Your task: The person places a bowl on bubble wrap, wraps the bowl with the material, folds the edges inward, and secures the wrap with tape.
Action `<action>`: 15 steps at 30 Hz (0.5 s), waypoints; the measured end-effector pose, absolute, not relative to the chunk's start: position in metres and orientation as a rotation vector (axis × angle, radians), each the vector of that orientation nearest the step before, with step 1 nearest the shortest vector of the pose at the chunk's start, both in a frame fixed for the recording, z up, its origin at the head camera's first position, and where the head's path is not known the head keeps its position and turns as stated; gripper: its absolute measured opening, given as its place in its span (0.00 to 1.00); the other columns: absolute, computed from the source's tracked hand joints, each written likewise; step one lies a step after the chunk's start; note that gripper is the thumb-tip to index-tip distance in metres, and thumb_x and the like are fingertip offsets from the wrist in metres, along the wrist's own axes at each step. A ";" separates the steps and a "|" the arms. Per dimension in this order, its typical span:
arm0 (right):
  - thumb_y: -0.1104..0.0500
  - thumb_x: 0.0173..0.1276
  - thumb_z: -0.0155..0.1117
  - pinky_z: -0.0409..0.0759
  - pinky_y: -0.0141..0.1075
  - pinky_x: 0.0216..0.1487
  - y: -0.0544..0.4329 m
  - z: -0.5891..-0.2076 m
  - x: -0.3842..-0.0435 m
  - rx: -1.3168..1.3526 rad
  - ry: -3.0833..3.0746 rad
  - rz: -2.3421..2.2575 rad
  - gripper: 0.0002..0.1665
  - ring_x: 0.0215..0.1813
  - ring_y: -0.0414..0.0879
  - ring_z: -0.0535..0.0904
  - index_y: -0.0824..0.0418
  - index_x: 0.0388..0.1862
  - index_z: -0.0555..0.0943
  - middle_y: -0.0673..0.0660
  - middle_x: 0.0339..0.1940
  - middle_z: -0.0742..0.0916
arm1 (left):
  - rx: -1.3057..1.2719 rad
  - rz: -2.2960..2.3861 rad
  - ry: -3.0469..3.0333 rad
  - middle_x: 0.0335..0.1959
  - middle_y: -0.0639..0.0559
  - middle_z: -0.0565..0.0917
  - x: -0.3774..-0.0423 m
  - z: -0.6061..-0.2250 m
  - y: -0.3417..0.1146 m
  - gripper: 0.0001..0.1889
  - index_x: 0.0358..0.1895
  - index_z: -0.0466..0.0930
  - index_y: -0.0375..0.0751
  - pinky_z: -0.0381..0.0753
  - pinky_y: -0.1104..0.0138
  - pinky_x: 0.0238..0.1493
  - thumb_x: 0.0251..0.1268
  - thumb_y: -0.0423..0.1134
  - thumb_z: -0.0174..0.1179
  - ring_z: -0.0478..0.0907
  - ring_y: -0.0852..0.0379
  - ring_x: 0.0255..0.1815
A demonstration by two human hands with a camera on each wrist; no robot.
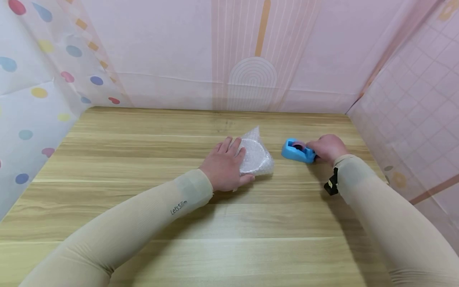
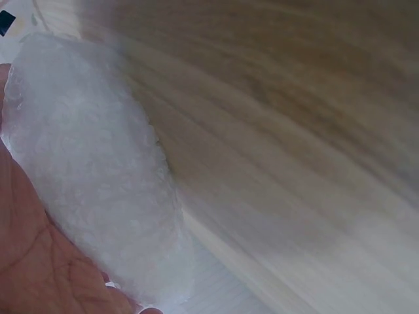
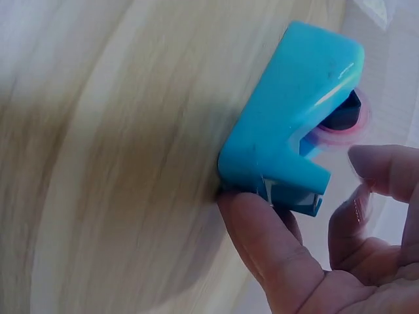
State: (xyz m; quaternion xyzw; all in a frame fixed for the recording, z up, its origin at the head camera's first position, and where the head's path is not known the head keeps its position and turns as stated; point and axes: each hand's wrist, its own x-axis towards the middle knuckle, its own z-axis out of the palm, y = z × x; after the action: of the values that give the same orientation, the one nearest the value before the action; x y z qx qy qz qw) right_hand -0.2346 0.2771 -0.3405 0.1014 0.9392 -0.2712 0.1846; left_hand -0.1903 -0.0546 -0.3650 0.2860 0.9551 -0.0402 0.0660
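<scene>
Crinkled bubble wrap (image 1: 255, 154) blurs a flat, round object (image 1: 253, 157) lying under the person's left hand (image 1: 224, 165), whose spread fingers hide its left edge. Beside the right hand (image 1: 328, 147), whose thumb touches its end, stands a glossy blue tape dispenser (image 1: 292, 153) with a pinkish roll (image 3: 340, 137); I cannot tell whether the bent fingers pinch any tape. Beneath both hands runs a wood-grain tabletop (image 1: 251, 247), the beige sleeves (image 1: 132, 217) passing out of sight.
</scene>
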 end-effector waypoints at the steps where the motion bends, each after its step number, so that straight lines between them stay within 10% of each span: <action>1: 0.44 0.76 0.57 0.80 0.36 0.41 0.278 -0.340 -0.235 0.285 2.646 -0.766 0.27 0.43 0.53 0.82 0.70 0.47 0.78 0.63 0.41 0.83 | 0.864 -0.124 2.881 0.88 0.38 0.48 -0.190 -0.365 -0.055 0.51 0.84 0.57 0.39 0.53 0.45 0.86 0.75 0.77 0.41 0.45 0.35 0.88; 9: 0.50 0.75 0.55 0.74 0.36 0.36 0.278 -0.340 -0.234 0.307 2.663 -0.752 0.19 0.34 0.50 0.80 0.61 0.28 0.70 0.54 0.27 0.80 | 0.871 -0.132 2.884 0.88 0.38 0.49 -0.189 -0.364 -0.054 0.50 0.84 0.57 0.39 0.54 0.45 0.86 0.75 0.76 0.41 0.46 0.35 0.88; 15: 0.49 0.76 0.53 0.75 0.39 0.43 0.279 -0.339 -0.232 0.341 2.663 -0.779 0.19 0.36 0.49 0.81 0.65 0.36 0.74 0.55 0.30 0.80 | 0.868 -0.135 2.890 0.88 0.38 0.49 -0.189 -0.364 -0.054 0.50 0.84 0.57 0.39 0.54 0.45 0.86 0.75 0.76 0.41 0.46 0.34 0.88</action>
State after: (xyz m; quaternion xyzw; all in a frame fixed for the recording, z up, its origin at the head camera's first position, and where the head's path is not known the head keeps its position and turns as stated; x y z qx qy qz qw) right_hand -0.2325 0.2791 -0.3389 0.1202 0.9384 -0.2745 0.1723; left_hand -0.1889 -0.0543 -0.3639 0.2867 0.9551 -0.0446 0.0603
